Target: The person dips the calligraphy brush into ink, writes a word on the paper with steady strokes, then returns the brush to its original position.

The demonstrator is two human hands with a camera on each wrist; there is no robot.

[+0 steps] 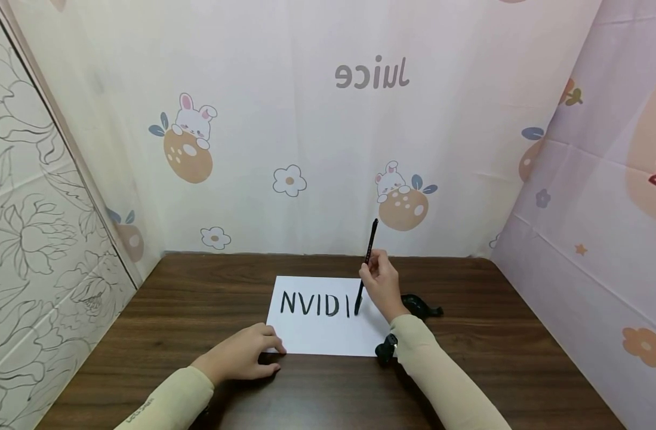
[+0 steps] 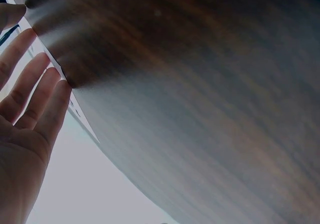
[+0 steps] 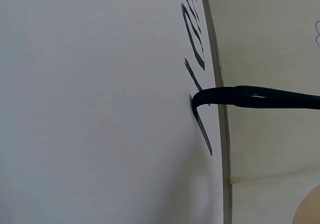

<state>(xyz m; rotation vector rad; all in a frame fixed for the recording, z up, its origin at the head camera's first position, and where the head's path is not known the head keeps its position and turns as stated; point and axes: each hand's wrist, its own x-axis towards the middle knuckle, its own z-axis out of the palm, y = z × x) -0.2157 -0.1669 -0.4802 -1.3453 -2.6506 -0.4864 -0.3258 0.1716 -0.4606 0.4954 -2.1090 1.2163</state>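
My right hand (image 1: 380, 280) pinches a black writing brush (image 1: 370, 242) held nearly upright. Its bristles (image 3: 200, 98) bend against a white sheet of paper (image 1: 322, 337), on a slanted black stroke. Black brushed letters "NVIDI" (image 1: 317, 304) run across the sheet to the left of the brush. At the sheet's lower left corner, my left hand (image 1: 244, 352) rests with spread fingers, fingertips on the paper's edge; in the left wrist view its fingers (image 2: 52, 109) are almost straight.
A glossy black object with a short spout or handle (image 1: 420, 306) lies right of the sheet, partly behind my right wrist. All stands on a dark wooden table (image 1: 199, 286). Patterned curtains (image 1: 306, 119) close in the back and sides.
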